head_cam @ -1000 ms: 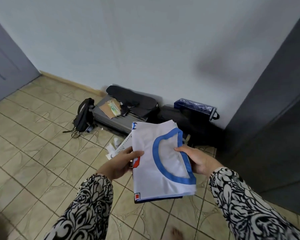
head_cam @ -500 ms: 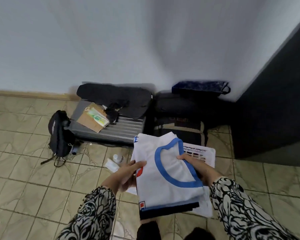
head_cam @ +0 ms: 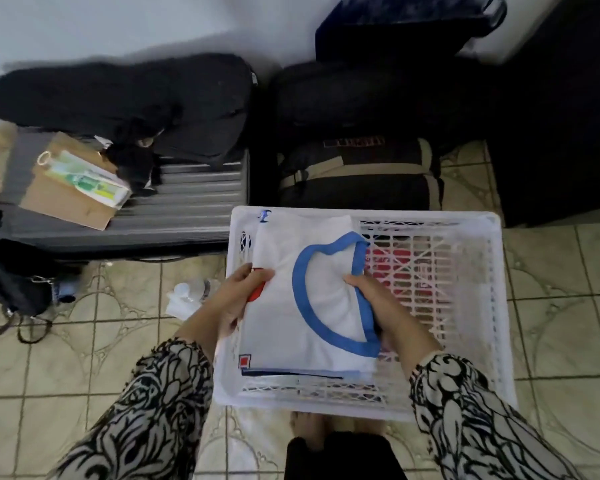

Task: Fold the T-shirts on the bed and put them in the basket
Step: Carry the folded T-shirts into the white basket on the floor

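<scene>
shirts [head_cam: 312,306] now lowered over basket [head_cam: 465,403] on tiled floor [head_cam: 84,358].

1. There is only one view, from a camera on the person's head; no second view shares the scene with it.
2. It looks steeply down, almost straight at the floor [head_cam: 84,358], and a little forward to the wall [head_cam: 84,26] at the top edge.
3. It is near: the basket [head_cam: 492,306] and both sleeves fill the lower half, and the person's feet [head_cam: 312,431] show at the bottom edge (directly under the camera).
4. The lens is wide, so the tile lines bend at the sides.
5. The luggage [head_cam: 357,168] lies beyond the basket, against the wall.
</scene>
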